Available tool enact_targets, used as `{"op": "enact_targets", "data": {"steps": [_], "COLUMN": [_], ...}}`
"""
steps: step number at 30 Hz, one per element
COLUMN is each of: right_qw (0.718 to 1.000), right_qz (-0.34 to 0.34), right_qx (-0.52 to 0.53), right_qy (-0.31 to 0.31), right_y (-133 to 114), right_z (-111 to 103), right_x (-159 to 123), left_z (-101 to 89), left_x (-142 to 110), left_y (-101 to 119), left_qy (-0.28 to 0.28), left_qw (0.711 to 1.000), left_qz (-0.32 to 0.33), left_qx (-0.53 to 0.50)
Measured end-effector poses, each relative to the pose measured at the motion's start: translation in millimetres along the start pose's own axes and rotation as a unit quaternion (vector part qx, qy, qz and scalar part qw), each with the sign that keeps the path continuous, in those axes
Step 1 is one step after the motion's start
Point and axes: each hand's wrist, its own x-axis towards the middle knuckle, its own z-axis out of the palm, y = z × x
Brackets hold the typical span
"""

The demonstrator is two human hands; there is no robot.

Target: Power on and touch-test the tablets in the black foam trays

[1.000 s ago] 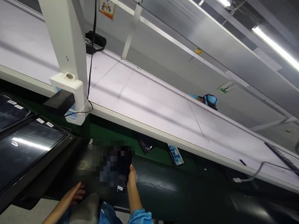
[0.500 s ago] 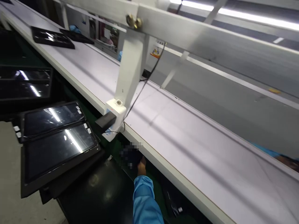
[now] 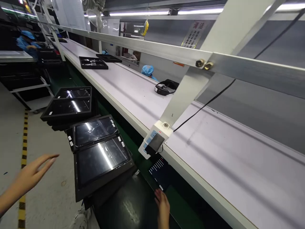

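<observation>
My left hand [image 3: 30, 175] is held out over the floor at the left, fingers extended and holding nothing. Right of it lies a stack of black-framed flat screen panels [image 3: 102, 162], apart from the hand. Low in the middle, my right hand [image 3: 163, 205] has its fingers stretched out and nothing visible in them. Just beyond its fingertips, below the bench edge, sits a dark flat piece [image 3: 160, 176] with a row of white marks. Whether the fingertips touch it, I cannot tell.
A long white bench [image 3: 214, 152] runs diagonally, with a power strip [image 3: 164, 128] on its post. On it are black frames [image 3: 92, 62] and a black headset-like device [image 3: 165, 87]. Another panel stack [image 3: 69, 105] stands farther back. People in blue caps [image 3: 147, 70] are beyond.
The view has swung left and takes in more floor. My left hand has come into view. A blue-sleeved arm reached below the bench edge before; now my right hand is open there.
</observation>
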Motion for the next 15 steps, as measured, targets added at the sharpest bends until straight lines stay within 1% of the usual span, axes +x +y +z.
{"op": "enact_targets", "data": {"steps": [1, 3, 5, 7, 9, 11, 13, 15], "right_qw": [1.000, 0.997, 0.989, 0.976, 0.966, 0.959, 0.955, 0.952], "right_qz": [-0.007, -0.057, -0.136, -0.203, -0.240, -0.251, -0.248, -0.238], "right_qx": [0.004, -0.009, -0.042, -0.072, -0.100, -0.124, -0.145, -0.171], "right_qy": [-0.015, -0.041, -0.041, -0.028, 0.001, 0.043, 0.077, 0.093], "right_y": [2, -2, -13, -26, -35, -38, -38, -38], "right_z": [13, 49, 93, 138, 176, 202, 217, 223], "right_x": [-24, -75, -122, -158, -179, -190, -195, -201], "left_z": [3.6, 20.4, 45.3, 72.7, 99.1, 122.6, 140.5, 149.9], "left_x": [28, 87, 139, 178, 206, 223, 233, 234], "left_y": [9, 39, 74, 104, 122, 132, 136, 136], "left_qy": [-0.042, -0.080, -0.107, -0.150, -0.193, -0.226, -0.244, -0.247], "left_qw": [0.997, 0.980, 0.945, 0.905, 0.869, 0.843, 0.828, 0.819], "left_qz": [0.053, 0.176, 0.304, 0.394, 0.454, 0.489, 0.505, 0.518], "left_qx": [-0.024, -0.053, -0.061, -0.051, -0.038, -0.020, 0.002, 0.021]}}
